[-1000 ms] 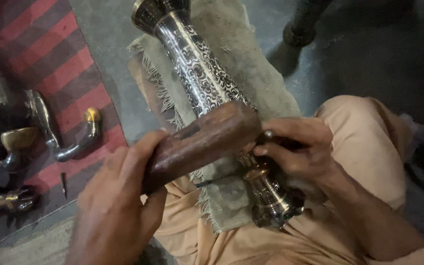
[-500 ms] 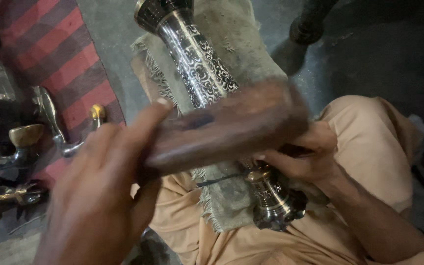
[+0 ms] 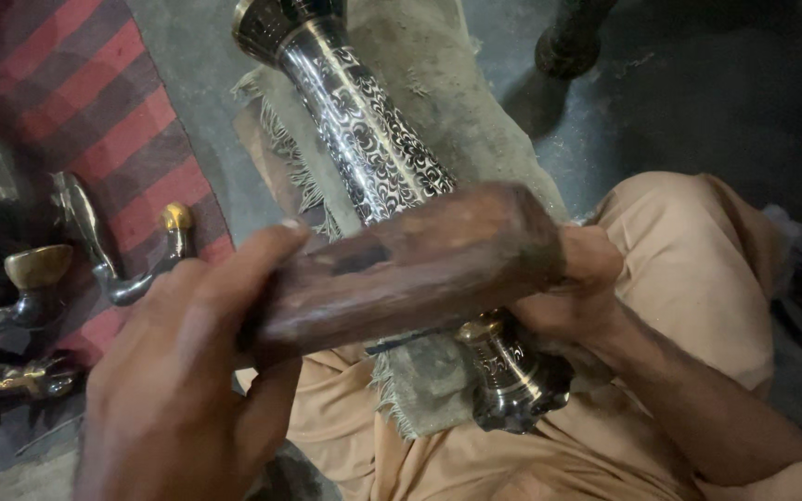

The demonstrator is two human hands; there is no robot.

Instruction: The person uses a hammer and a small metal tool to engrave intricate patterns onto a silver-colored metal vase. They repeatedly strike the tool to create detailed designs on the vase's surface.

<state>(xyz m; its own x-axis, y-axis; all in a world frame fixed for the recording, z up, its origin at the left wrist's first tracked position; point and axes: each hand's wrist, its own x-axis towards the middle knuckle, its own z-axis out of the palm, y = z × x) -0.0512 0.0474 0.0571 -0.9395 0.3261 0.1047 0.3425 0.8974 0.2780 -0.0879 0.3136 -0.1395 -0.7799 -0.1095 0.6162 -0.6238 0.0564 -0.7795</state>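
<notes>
Across the person's lap, seen from the head camera, lies a tall engraved metal vase point(image 3: 373, 153), its flared mouth pointing away toward the grey floor point(image 3: 698, 102) and its dark, gold-trimmed foot point(image 3: 512, 376) near the knee. It rests on a frayed piece of coarse cloth point(image 3: 447, 102) spread over the peach-coloured trousers point(image 3: 698, 269).

The left hand point(image 3: 187, 371) fills the lower left of the picture, its fingers point(image 3: 266, 255) wrapped tightly about one end of a worn wooden block point(image 3: 410, 269) that it holds like a mallet. The block lies crosswise over the lower part of the vase, covering it there. The right hand point(image 3: 577, 292) sits just behind the far end of the block, beside the vase's narrow stem; its fingers are mostly hidden by the wood, so I cannot tell whether they are closed on anything.

Compared with a second ago, the block is larger in the picture and nearer the camera: then it lay low against the vase, half a second ago it was lifted and blurred, and now it is sharper and seems to sit higher over the stem. That reads as a swinging, tapping motion with the wood, repeated at the same spot, while the vase itself has hardly shifted on the cloth.

To the left, on a red and dark striped mat point(image 3: 76, 121), lie other metal pieces point(image 3: 39, 269), one a curved spout with a brass tip point(image 3: 176, 218).
</notes>
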